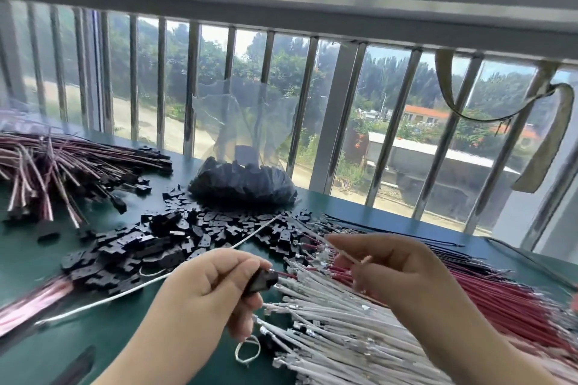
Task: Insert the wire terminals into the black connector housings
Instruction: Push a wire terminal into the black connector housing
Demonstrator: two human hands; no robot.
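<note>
The left hand (215, 287) holds a black housing (262, 281) in a tight grip, opening turned right to receive. The right hand (387, 272) pinches a white wire (355, 259), aiming its terminal there.

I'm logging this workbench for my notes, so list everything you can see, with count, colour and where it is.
Loose connector housings: many, black, heaped mid-table.
Bag of housings: one, clear plastic with black contents, behind the heap by the window.
White wires: a large bundle, white with metal terminals, lower right.
Red wires: a large bundle, red, right, beyond the white ones.
Thin black wires: several, far right near the window.
Finished harnesses: a pile, reddish-white wires with black ends, left.
Table: one, green.
Window bars: many, grey metal, back.
Left hand: holds one black housing.
Right hand: pinches a wire.
</note>
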